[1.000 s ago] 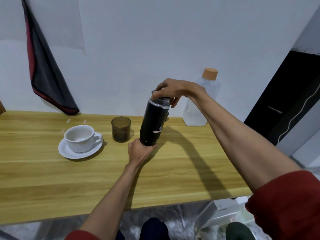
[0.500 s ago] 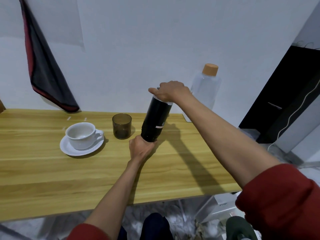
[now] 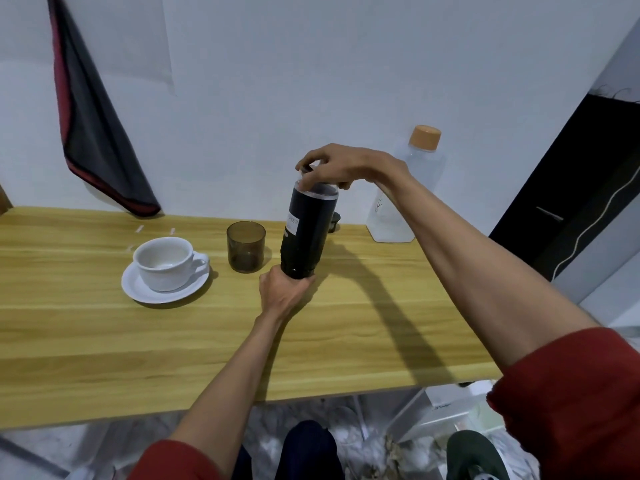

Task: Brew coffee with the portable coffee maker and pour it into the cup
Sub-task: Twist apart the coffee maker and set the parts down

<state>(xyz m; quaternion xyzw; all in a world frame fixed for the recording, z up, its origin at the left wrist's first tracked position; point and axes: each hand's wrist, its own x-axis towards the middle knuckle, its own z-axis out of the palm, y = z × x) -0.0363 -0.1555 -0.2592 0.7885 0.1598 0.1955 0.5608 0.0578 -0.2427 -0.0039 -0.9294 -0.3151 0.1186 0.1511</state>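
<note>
Up comes the right hand [image 3: 341,168] from flat on the lid, fingertips now pinching the clear top of the tall black cylindrical coffee maker [image 3: 306,230]. Left hand [image 3: 284,292] clamps its base on the wooden table [image 3: 104,341], beside the smoky glass tumbler [image 3: 246,245] and white ceramic cup [image 3: 166,263].

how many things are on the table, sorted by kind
coffee maker: 1, held at its base by the left hand, right hand on its top
white cup: 1
saucer: 1
smoky tumbler: 1
water bottle: 1
small dark item behind the maker: 1, cannot tell what
total: 6
</note>
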